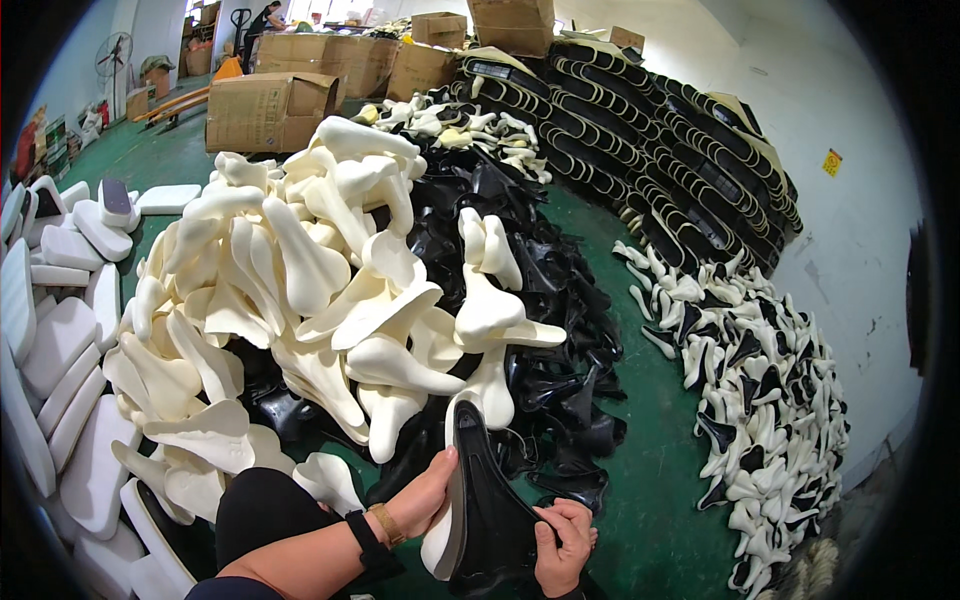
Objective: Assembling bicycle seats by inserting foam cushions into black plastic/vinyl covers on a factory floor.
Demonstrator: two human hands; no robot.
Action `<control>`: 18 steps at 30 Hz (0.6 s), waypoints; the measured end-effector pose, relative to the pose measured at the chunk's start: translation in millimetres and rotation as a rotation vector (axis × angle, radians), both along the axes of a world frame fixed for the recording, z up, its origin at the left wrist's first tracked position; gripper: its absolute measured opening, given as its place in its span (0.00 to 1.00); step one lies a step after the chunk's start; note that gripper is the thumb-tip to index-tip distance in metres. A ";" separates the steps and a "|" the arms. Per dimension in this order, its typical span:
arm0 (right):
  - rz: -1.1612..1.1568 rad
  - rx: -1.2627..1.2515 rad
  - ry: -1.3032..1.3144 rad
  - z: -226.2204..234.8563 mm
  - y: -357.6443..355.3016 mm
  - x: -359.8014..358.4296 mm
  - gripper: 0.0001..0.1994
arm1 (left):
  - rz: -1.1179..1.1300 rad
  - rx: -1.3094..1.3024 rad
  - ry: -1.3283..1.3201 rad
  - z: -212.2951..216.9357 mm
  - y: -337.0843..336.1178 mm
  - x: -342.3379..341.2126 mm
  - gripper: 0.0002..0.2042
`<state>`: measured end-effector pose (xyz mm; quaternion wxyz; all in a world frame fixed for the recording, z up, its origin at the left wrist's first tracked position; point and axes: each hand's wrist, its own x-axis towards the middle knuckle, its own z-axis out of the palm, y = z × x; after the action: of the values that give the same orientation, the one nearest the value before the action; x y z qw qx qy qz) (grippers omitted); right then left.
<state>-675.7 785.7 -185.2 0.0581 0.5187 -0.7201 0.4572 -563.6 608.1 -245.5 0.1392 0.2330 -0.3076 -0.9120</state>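
In front of me, low in the view, a black plastic bicycle saddle base [492,510] lies against a cream foam saddle pad [437,552]. The narrow nose points away from me and the wide end is near. My left hand [422,492] is closed on the pad's left side, with the thumb near its edge. At the right edge of the base, my right hand [566,543] pinches the rim with bent fingers. A big heap of cream foam saddle pads [312,265] rises just beyond, and black saddle bases [560,310] are piled along its right side.
Thick white foam blocks [95,470] crowd the left. Pads and bases lie mixed in a long heap [775,400] at the right, along the wall. Stacked black curved parts [640,130] stand behind, beside cardboard boxes [265,110]. Far back, a person [262,25] bends forward.
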 end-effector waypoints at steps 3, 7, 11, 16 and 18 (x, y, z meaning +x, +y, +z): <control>-0.012 0.002 0.005 -0.4 0.5 0.9 0.07 | 0.011 0.013 0.014 -6.3 0.5 -0.8 0.25; -0.002 -0.007 -0.027 -0.5 1.5 1.8 0.06 | 0.048 0.076 -0.055 -0.2 -2.2 1.0 0.25; 0.086 -0.033 -0.100 1.6 6.9 2.0 0.05 | 0.051 0.113 0.004 2.4 -5.3 2.0 0.26; 0.268 -0.070 -0.266 15.7 16.8 1.0 0.07 | 0.071 -0.047 -0.102 18.3 -0.8 13.1 0.31; 0.323 -0.089 -0.375 19.0 20.6 0.3 0.09 | 0.010 -0.022 -0.152 26.4 -2.9 13.1 0.22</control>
<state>-675.5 806.4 -166.2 -0.1276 0.5300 -0.6052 0.5801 -550.5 605.2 -219.2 0.1224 0.3017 -0.3263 -0.8874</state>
